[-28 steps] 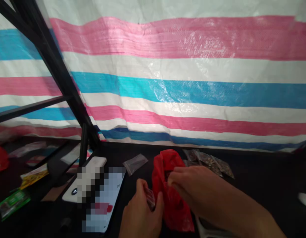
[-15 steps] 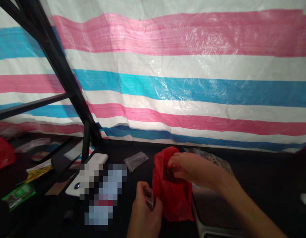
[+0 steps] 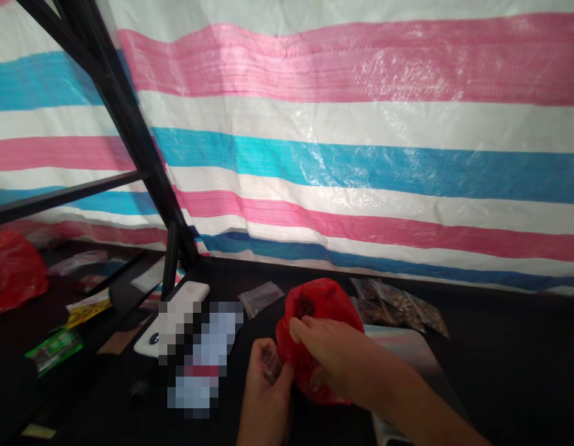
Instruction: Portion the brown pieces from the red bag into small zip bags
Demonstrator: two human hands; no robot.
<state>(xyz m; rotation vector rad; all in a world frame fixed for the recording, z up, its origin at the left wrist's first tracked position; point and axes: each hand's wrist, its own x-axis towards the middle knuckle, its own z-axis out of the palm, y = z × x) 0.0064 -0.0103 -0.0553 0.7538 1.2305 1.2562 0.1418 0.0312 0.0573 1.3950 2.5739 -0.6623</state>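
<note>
Red bag (image 3: 334, 298) crowds silver device (image 3: 419, 345) and filled packets (image 3: 400, 302), right hand (image 3: 330, 352) gripping it, left hand (image 3: 265, 393) clasping clear packet (image 3: 270, 365).

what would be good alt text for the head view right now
A person's right hand is at the mouth of a red bag on a black table, while the left hand holds a small clear bag beside it. Filled packets lie behind; a striped sheet hangs beyond.
</note>
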